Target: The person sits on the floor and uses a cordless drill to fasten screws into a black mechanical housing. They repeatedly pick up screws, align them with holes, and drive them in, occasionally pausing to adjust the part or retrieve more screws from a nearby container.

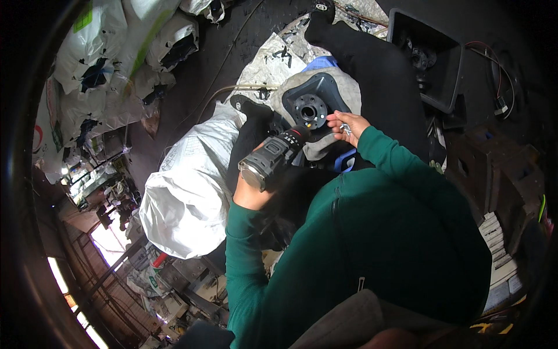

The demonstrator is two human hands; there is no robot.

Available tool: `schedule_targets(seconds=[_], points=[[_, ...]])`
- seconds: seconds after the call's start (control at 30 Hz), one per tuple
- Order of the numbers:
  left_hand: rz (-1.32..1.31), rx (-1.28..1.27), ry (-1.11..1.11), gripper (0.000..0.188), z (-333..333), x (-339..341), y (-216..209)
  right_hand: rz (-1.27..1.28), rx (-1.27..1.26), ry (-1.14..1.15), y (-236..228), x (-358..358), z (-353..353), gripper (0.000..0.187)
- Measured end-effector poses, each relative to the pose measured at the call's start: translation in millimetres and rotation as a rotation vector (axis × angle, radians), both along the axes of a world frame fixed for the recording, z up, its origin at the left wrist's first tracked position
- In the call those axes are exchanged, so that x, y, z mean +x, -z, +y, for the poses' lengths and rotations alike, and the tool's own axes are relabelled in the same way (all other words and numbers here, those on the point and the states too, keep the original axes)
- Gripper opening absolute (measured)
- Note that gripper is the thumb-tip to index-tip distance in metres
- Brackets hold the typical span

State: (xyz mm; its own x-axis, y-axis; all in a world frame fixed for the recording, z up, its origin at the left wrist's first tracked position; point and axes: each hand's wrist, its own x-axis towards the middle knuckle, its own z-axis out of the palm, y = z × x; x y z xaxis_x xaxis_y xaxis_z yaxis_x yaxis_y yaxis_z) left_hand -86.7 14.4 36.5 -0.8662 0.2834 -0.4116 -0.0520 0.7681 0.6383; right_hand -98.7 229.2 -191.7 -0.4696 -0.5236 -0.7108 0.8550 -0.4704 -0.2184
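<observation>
The dark, flared housing (321, 83) is rested on grey cloth (349, 90) between the legs (375, 75). The cordless drill (270, 156), gripped by the left hand (250, 195), should be kept square to the holed hub (302, 104); likely screws (345, 128), grasped by the right hand (353, 124), are best fed singly.

the light is uneven: the bright opening (110, 241) at lower left is blown out to white, and the white sack (189, 203) glares strongly. the pale cloth (349, 87) is well lit up to its right edge, while shadow darkens the hollow of the grey housing (317, 91) on it. straight lines bend towards a black rim, where detail turns soft.
</observation>
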Motion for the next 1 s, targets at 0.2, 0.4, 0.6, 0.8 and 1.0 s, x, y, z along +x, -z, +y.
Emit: schedule_targets(seconds=[0.2, 0.4, 0.6, 0.8, 1.0], points=[[0.085, 0.04, -0.16, 0.039, -8, -15, 29, 0.008, 0.289, 0.074, 20, 0, -17, 0.03], [0.031, -0.033, -0.099, 0.039, -16, -28, 58, 0.026, 0.342, 0.067, 26, -5, -23, 0.031], [0.009, -0.035, -0.11, 0.038, -15, -30, 62, 0.055, 0.375, 0.024, 21, -10, -24, 0.032], [0.043, -0.051, -0.047, 0.041, -18, -31, 64, 0.079, 0.352, 0.012, 13, -18, -27, 0.033], [0.041, -0.064, -0.042, 0.042, -12, -36, 72, 0.089, 0.408, 0.037, 19, -16, -33, 0.044]])
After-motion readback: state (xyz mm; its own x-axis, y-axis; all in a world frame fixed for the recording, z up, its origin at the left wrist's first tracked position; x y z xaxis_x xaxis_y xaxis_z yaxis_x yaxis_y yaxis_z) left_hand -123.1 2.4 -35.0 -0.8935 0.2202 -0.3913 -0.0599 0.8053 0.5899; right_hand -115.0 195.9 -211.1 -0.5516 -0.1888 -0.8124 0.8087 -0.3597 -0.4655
